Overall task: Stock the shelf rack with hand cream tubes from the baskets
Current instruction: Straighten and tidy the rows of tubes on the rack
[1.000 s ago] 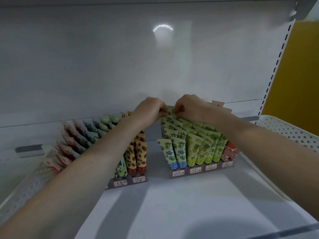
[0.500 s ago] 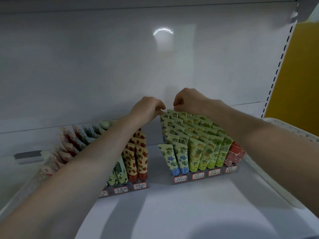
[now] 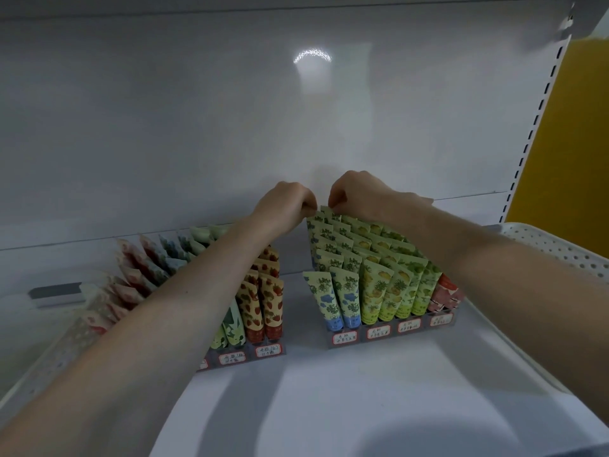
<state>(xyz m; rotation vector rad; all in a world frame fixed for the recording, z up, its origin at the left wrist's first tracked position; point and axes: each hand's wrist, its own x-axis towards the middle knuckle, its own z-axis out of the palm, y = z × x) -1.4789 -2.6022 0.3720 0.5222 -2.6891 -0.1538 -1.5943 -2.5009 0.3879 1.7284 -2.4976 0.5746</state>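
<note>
Two tiered racks of hand cream tubes stand on the white shelf. The right rack (image 3: 392, 334) carries blue-capped, pineapple, green and pink tubes in rising rows. The left rack (image 3: 250, 352) carries strawberry, green and red-white tubes, partly hidden by my left forearm. Both hands are at the back top corner of the right rack. My left hand (image 3: 286, 204) and my right hand (image 3: 357, 192) have curled fingers pinching the top edges of the rearmost green tubes (image 3: 324, 214).
A white perforated basket (image 3: 553, 247) sits at the right edge of the shelf, another perforated wall (image 3: 49, 354) at the left. The grey back panel rises behind. A slotted upright (image 3: 534, 127) and a yellow wall stand to the right. Bare shelf (image 3: 329, 400) lies in front.
Both hands have lifted slightly and stayed at the back row of the right rack. The view has tilted so the racks sit lower in the frame.
</note>
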